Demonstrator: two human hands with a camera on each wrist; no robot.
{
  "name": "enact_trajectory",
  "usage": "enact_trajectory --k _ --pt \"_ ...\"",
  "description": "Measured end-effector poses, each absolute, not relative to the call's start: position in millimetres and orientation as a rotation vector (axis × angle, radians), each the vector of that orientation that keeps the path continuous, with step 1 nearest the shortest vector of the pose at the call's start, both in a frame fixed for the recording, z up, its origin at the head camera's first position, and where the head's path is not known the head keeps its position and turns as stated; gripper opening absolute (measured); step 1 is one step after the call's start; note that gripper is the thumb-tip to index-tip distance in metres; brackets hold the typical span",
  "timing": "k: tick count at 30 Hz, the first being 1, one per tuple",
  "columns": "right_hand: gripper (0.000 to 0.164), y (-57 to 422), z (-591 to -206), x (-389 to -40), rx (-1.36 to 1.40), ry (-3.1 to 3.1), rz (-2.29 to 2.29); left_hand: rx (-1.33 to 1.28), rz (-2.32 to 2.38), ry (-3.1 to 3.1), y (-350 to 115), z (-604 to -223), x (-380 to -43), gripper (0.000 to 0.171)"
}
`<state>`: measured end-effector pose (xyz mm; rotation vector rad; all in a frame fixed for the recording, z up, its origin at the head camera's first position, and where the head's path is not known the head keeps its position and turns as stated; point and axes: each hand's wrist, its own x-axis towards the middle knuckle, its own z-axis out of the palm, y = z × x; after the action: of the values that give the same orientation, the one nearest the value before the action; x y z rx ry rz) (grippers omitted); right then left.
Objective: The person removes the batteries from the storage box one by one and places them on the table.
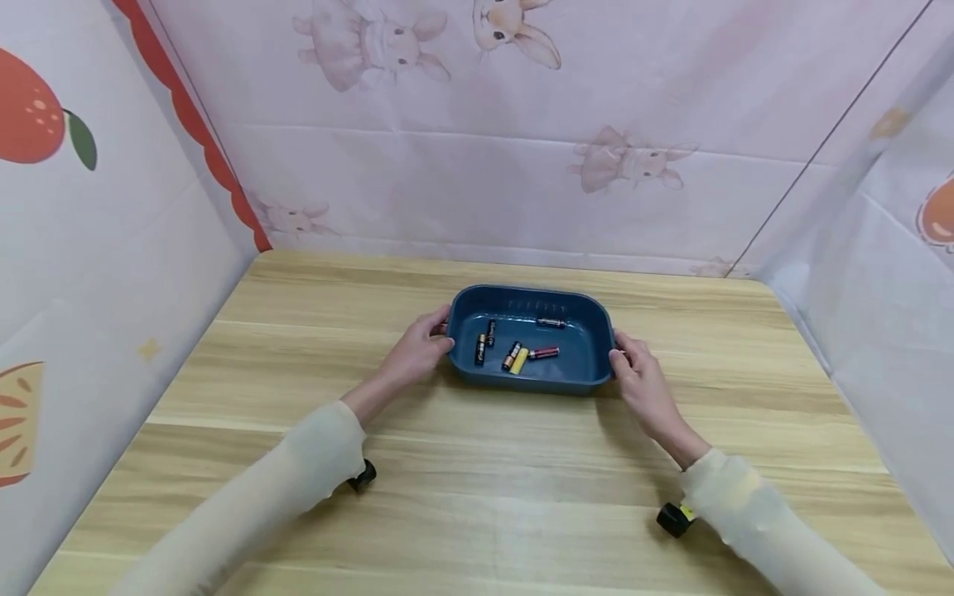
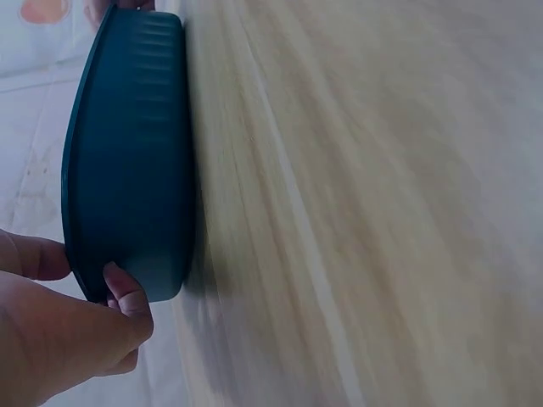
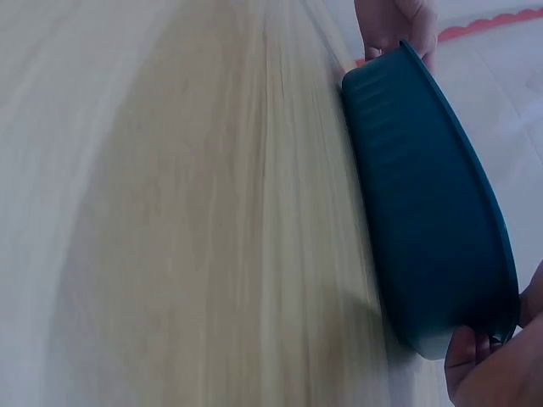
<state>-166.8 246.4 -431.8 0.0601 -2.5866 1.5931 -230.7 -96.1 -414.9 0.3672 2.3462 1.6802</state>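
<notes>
A dark blue plastic basin [image 1: 532,385] is on the table in the head view, with rounded corners and a thin rim. My left hand [image 1: 414,352] grips its left end, thumb on the rim. At the opposite end my right hand [image 1: 647,389] holds the rim in the same way. Several batteries lie loose on the basin floor: a yellow battery [image 1: 518,362], a red battery [image 1: 544,353], a black battery [image 1: 551,323] by the back wall, and black-and-copper ones such as the battery [image 1: 480,349] at left. Both wrist views show the basin's outer wall [image 2: 136,170], hiding the batteries.
The wood-grain table [image 1: 477,497] extends around the basin. Behind it hangs a pink curtain [image 1: 484,190] with rabbit prints, and white printed sheets [image 1: 104,248] stand at both sides. A black wrist device [image 1: 674,520] sits under the right sleeve.
</notes>
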Motion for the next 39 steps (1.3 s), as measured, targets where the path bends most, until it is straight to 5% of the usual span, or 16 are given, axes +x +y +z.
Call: enact_trajectory --k 39 --pt "0.049 157 -430 -122 0.248 -2.555 1.849 0.307 1.542 2.435 -206 -409 -159 0.065"
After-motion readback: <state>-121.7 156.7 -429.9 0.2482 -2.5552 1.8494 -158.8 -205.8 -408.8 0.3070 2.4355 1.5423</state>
